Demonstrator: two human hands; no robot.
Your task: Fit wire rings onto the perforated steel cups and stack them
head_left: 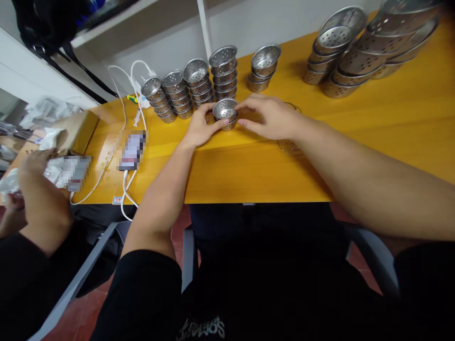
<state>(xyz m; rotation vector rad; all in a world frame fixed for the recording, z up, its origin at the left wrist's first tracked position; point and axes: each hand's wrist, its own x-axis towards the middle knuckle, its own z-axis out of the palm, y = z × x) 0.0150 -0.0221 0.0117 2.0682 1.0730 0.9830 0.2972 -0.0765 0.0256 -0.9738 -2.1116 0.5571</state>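
Note:
A short stack of perforated metal cups (225,112) stands upright on the table in front of me. My left hand (202,125) grips its left side, thumb at the front and fingers curving behind. On the other side, my right hand (265,116) has its index fingertip at or just beside the rim, with the thumb apart below; whether it touches is hard to tell. Directly behind are taller nested stacks of the same cups, the nearest being a tall stack (223,71). A shorter stack (263,67) sits to its right.
Larger leaning stacks of cups (355,57) occupy the table's (249,180) right back. A thin-rimmed object (289,148) lies partly hidden under my right forearm. To the left are a phone (133,150) with white cables and a co-worker's arm (46,203) beside plastic bags. A shelf rises behind.

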